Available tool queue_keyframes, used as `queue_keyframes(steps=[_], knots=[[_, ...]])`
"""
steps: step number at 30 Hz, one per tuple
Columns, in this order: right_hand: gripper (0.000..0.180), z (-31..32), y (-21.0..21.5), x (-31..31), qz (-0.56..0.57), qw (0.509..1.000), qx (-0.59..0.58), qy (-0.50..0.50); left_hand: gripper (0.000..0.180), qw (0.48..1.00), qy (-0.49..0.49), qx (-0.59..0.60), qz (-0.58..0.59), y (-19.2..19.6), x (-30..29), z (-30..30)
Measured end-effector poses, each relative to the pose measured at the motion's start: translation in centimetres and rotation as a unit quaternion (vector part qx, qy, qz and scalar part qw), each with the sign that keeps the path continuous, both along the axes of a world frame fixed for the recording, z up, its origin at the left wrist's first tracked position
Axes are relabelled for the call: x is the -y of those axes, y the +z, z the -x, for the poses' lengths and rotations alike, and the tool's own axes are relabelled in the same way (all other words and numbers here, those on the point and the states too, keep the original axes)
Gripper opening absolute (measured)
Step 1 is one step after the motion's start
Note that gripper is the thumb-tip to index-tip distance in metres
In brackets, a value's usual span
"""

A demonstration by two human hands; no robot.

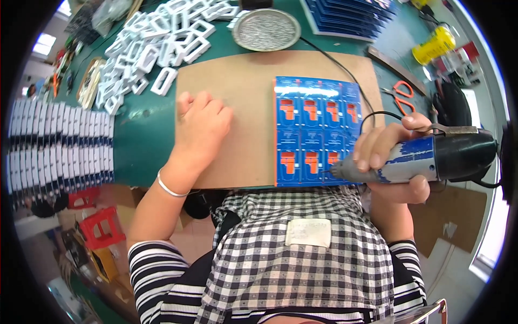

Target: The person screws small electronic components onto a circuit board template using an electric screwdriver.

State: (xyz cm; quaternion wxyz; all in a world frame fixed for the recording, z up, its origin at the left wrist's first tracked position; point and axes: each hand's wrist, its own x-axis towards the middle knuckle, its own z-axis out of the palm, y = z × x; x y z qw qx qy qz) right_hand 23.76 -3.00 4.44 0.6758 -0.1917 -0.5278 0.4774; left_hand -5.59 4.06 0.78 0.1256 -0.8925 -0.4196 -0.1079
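Note:
My right hand (382,147) is wrapped round a blue and grey electric screwdriver (418,155) with a black rear end. Its thin tip points left, over the lower part of a blue printed panel (317,136) marked with rows of orange shapes. That panel lies on a brown board (248,146), towards its right side. Over the left part of the same board is my left hand (204,128), its fingers curled in. Whatever those fingers may hold is hidden.
White plastic frames (162,81) are heaped at the far left, beside a round metal dish (267,29) of small metal pieces. Blue panels (348,19) are stacked at the back. Orange-handled scissors (403,97) and a metal bar (396,70) lie right. Packed white-and-blue units (62,146) fill the left.

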Motion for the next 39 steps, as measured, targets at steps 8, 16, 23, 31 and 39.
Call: queue_keyframes(steps=[8,16,23,31,39], knots=[[0.065,-0.1,1.5,1.8,0.01,0.988,0.154,0.017,0.003,0.958,-0.085,-0.259,-0.087,1.0,-0.7,-2.3],[0.054,-1.3,1.5,3.0,-0.015,0.989,0.144,0.031,0.012,0.895,-0.099,-0.432,0.05,1.9,-1.8,-4.4],[0.079,-1.3,-0.1,2.7,-0.041,0.996,0.071,0.037,0.007,0.989,-0.013,-0.124,0.075,2.0,-1.7,0.0],[0.074,-0.6,0.3,2.8,0.034,0.999,-0.007,-0.009,0.012,0.993,-0.008,0.093,0.078,1.6,0.0,1.8],[0.07,0.0,0.1,3.0,0.028,0.997,0.017,-0.065,0.011,0.995,-0.021,0.07,0.074,-0.1,-0.3,0.8]])
